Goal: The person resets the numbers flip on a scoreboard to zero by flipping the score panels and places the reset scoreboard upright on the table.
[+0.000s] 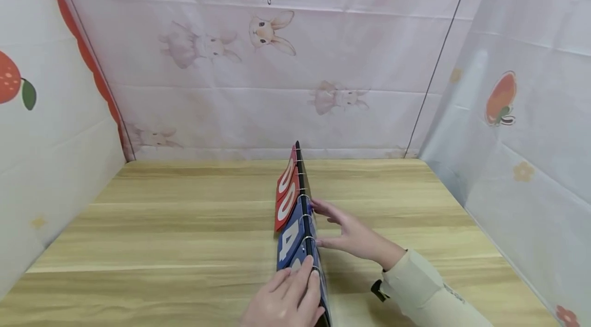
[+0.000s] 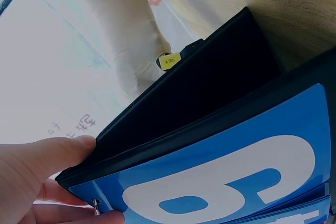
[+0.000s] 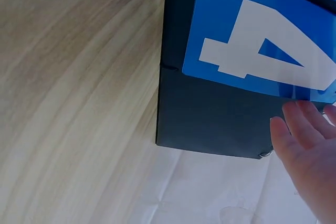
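A black tabletop flip scoreboard [image 1: 303, 175] stands like a tent, seen nearly edge-on in the head view. Red cards [image 1: 279, 209] hang from rings at its far end, blue cards [image 1: 290, 239] nearer. My left hand [image 1: 288, 301] grips the near end; in the left wrist view its thumb lies on the black top edge beside a blue card with a white 6 [image 2: 294, 114]. On the other face, my right hand [image 1: 360, 237] has its fingers spread, fingertips right at the ring-side edge of a blue card with a white 4 [image 3: 236, 51].
The scoreboard stands on a wood-grain table [image 1: 161, 224]. Printed cloth with rabbits [image 1: 272, 34] hangs behind, and more cloth [image 1: 517, 152] walls both sides. A black strap piece [image 1: 379, 291] hangs under the right sleeve [image 1: 420, 281].
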A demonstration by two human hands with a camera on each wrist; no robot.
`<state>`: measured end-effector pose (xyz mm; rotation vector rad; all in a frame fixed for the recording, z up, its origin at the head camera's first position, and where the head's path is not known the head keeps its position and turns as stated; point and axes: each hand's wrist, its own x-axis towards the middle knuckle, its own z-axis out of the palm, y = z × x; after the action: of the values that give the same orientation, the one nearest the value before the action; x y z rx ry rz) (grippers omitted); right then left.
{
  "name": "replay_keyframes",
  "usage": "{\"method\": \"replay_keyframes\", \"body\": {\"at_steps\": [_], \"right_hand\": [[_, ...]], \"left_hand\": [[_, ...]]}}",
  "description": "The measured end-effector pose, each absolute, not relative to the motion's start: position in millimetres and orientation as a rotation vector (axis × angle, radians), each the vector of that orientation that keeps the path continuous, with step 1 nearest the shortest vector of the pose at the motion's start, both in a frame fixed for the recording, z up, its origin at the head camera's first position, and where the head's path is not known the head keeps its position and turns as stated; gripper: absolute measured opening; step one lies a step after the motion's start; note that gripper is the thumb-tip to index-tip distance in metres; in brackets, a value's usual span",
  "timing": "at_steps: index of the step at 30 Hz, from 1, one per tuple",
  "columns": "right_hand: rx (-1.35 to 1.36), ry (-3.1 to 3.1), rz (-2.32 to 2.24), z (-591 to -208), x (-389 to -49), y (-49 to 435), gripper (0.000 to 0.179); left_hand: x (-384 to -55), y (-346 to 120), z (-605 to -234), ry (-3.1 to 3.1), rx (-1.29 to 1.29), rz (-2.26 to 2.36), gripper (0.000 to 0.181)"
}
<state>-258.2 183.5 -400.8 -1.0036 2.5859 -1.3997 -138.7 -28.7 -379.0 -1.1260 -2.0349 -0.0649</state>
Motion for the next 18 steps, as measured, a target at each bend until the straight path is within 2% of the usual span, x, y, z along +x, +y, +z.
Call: {"method": "replay_keyframes", "body": {"at_steps": [12,18], "right_hand": [[-1.048,2.745,-1.329,-398.2,-259.8,180.8,0.079],[-0.984,2.789,-1.282,-398.3,-258.9,184.9,0.081]], "left_hand": [[-134.2,-33.5,-371.2,-2.149,-1.164,-0.003,0.044],[-134.0,-31.9,-369.9,-2.156,-1.171,0.014,0.044]]}}
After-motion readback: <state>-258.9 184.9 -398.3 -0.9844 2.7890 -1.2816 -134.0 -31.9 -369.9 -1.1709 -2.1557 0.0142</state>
